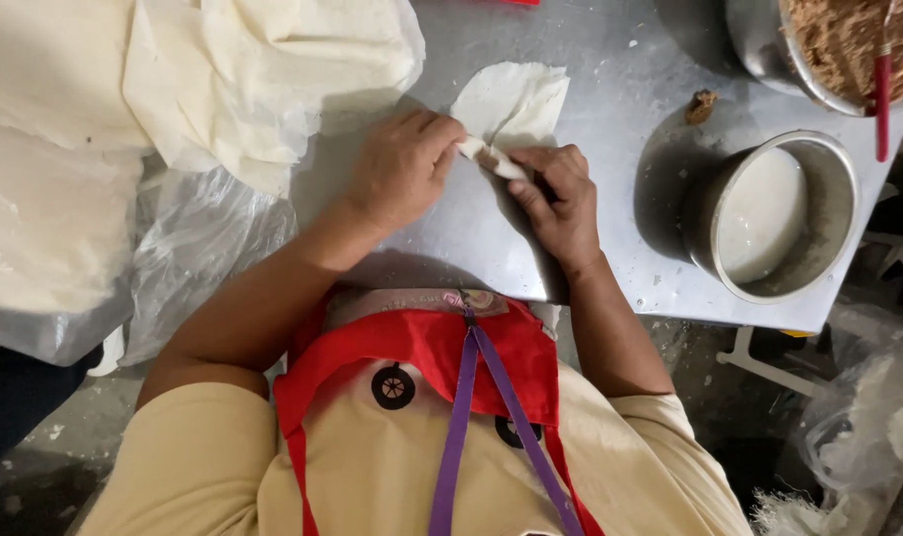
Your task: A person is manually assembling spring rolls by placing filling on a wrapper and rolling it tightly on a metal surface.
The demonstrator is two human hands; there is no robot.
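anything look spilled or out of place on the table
Yes: a small brown lump of filling lies loose on the steel table, apart from the metal bowl of brown filling; pale specks dot the surface nearby.

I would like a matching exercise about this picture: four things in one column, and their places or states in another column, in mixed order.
Things:
1. wrapper sheet
2. metal pot
3. stack of wrappers
4. metal bowl

Places or states:
A. holds brown filling, at the top right corner
B. being rolled between the left hand and right hand
C. lies on plastic at the left of the table
D. holds white liquid, at the right of the hands

Pairs: 1-B, 2-D, 3-C, 4-A
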